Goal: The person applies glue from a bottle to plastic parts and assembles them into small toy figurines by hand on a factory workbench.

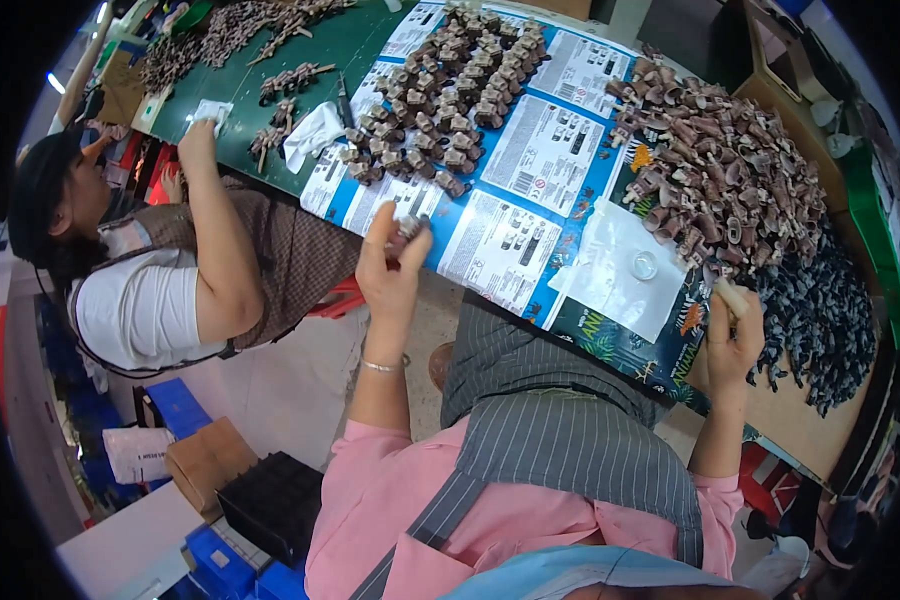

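Observation:
My left hand point(390, 275) is raised over the near edge of the table. Its thumb and fingers pinch a small grey-brown plastic figure piece point(408, 228). My right hand point(732, 335) is at the front of a heap of brown hollow plastic parts point(730, 160). Its fingers are closed together, one with a pale covering on its tip, and whatever they hold is too small to make out. Between the hands, a white sheet point(610, 245) carries a small clear round dish point(643, 265). Rows of assembled brown-grey pieces point(460, 85) stand beyond my left hand.
Printed blue-and-white card sheets point(520, 150) cover the table. A pile of dark parts point(820, 320) lies at the right. At the left, a co-worker point(160, 290) reaches over the green tabletop point(260, 85), near a white cloth point(313, 135) and more brown parts point(240, 30).

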